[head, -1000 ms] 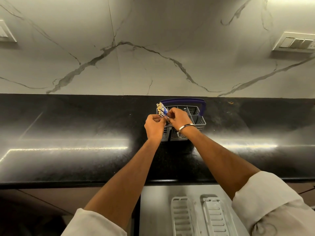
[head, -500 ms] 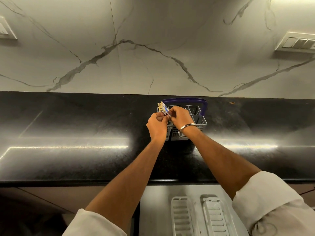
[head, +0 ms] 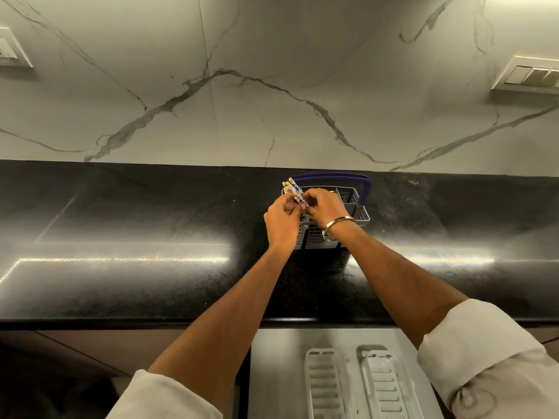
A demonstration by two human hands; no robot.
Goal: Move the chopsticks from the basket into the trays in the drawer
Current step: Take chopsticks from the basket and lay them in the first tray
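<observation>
Little has shifted since earlier: both hands stay pinched together on the chopsticks standing in the basket on the bench, to be lifted toward the drawer trays.

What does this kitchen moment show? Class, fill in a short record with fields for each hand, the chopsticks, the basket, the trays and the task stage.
left hand: closed on the chopsticks
right hand: also gripping the chopsticks
chopsticks: bundled, tops sticking up from the basket's left end
basket: grey, purple handle, standing on the black counter
trays: two white ones in the open drawer, no chopsticks visible in them
stage: chopsticks not yet lifted out
</observation>
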